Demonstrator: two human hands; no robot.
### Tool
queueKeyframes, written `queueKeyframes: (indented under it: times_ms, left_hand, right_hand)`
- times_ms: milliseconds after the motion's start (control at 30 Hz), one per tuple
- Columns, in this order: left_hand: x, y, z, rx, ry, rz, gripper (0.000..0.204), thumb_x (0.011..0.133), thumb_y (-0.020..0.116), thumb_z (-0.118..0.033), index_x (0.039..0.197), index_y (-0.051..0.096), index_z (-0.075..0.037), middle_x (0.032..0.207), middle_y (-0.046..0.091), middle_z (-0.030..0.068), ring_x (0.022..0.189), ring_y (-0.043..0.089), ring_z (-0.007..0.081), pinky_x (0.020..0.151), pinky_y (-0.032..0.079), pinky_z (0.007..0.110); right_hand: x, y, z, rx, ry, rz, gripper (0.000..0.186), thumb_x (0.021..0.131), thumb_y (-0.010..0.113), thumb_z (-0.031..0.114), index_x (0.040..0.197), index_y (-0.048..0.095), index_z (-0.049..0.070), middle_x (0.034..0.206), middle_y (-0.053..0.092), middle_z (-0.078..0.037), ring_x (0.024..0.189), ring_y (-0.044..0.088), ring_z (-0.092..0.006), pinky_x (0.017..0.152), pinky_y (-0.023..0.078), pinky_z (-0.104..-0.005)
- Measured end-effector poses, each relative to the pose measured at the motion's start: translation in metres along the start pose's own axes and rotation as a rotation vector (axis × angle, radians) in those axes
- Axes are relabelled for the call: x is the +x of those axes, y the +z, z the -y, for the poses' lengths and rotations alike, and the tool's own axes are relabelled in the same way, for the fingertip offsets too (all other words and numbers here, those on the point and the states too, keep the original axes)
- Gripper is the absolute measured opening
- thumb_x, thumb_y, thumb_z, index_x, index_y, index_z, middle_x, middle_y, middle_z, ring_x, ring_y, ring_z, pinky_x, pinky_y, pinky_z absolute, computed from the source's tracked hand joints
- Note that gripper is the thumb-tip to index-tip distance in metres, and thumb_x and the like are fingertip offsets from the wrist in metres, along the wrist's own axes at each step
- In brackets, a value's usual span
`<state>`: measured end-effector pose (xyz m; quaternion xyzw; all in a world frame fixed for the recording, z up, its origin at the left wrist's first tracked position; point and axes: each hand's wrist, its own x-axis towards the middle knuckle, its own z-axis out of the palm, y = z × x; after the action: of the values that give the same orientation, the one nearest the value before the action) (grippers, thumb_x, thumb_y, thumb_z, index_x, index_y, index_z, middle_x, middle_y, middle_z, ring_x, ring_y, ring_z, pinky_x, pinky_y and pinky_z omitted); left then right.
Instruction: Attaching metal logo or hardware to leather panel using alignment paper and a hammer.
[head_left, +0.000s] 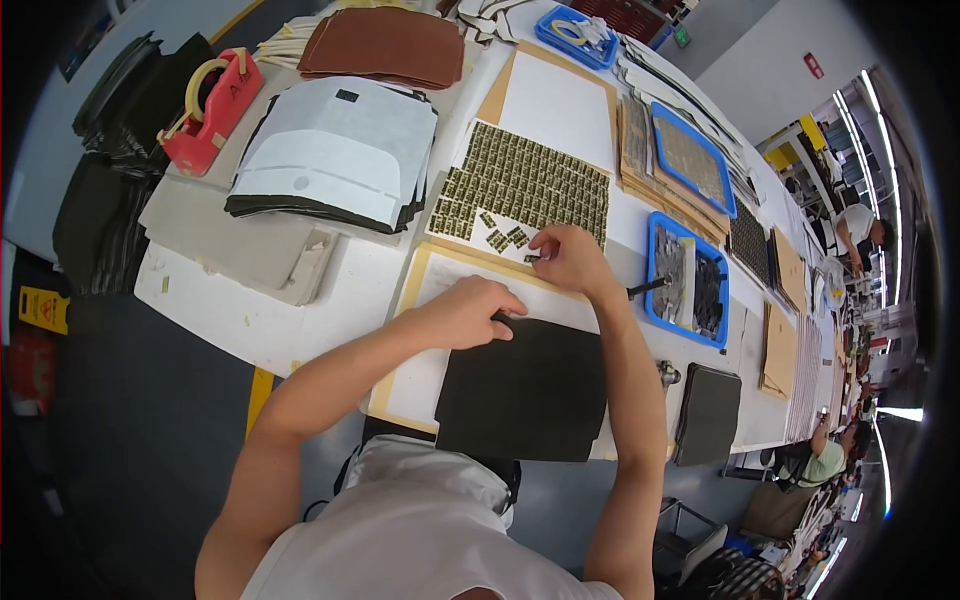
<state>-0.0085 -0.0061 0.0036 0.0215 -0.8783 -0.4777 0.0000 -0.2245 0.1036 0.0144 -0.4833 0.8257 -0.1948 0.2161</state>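
Observation:
A dark sheet (515,390) lies on a white, tape-edged board (400,365) in front of me. My left hand (475,310) rests at the sheet's upper left edge, thumb and fingers apart. Beyond the board are many small olive-and-black patterned pieces (525,180) in dense rows on white backing, with several loose ones (497,240) at the near side. My right hand (568,260) is over that near side, fingertips closed on one small patterned piece (531,259).
Left: white cut pieces (325,150), brown sheets (380,45), red tape dispenser (208,120). Right: blue tray (652,280) with dark items, cardboard stacks (635,150), dark stack (708,405). Behind: another blue tray (565,22). Far right: two people (825,458) (858,235).

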Motion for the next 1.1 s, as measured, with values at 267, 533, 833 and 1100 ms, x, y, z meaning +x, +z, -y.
queueKeyframes:
  times_ms: [267, 533, 833, 1100]
  left_hand:
    - [-0.005, -0.035, 0.000, 0.130, -0.072, 0.112, 0.030, 0.082, 0.080, -0.018, 0.109, 0.076, -0.004, 0.101, 0.074, 0.0146, 0.096, 0.070, 0.0334, 0.084, 0.054, 0.042]
    - [-0.004, 0.013, -0.009, 0.451, 0.120, -0.227, 0.017, 0.090, 0.072, -0.024, 0.092, 0.071, -0.007, 0.083, 0.068, 0.0102, 0.083, 0.068, 0.0330, 0.074, 0.052, 0.047]
    - [0.001, -0.005, -0.019, 0.102, -0.165, 0.005, 0.028, 0.083, 0.076, -0.024, 0.108, 0.076, -0.011, 0.085, 0.074, 0.0149, 0.081, 0.071, 0.0355, 0.076, 0.055, 0.047]
    - [0.002, -0.007, -0.016, -0.083, -0.244, 0.136, 0.044, 0.074, 0.079, -0.002, 0.117, 0.076, -0.009, 0.102, 0.078, 0.0133, 0.091, 0.074, 0.0256, 0.083, 0.056, 0.035]
  right_hand:
    - [-0.027, -0.003, 0.000, 0.253, 0.033, -0.138, 0.023, 0.074, 0.081, 0.017, 0.089, 0.075, 0.000, 0.079, 0.074, -0.010, 0.071, 0.071, -0.0179, 0.068, 0.057, -0.0329]
    - [-0.120, 0.014, 0.025, 1.148, 0.273, -0.206, 0.019, 0.081, 0.075, -0.009, 0.088, 0.060, 0.000, 0.083, 0.071, -0.009, 0.069, 0.068, -0.0139, 0.064, 0.056, -0.0256]
    - [-0.155, 0.052, 0.034, 1.055, 0.191, -0.214, 0.022, 0.082, 0.081, -0.006, 0.092, 0.063, 0.004, 0.083, 0.067, 0.001, 0.071, 0.062, -0.0029, 0.065, 0.052, -0.0192]
    - [-0.150, 0.071, 0.038, 0.805, 0.193, -0.233, 0.018, 0.084, 0.081, -0.003, 0.099, 0.072, -0.001, 0.084, 0.070, -0.004, 0.074, 0.069, -0.0089, 0.067, 0.057, -0.0229]
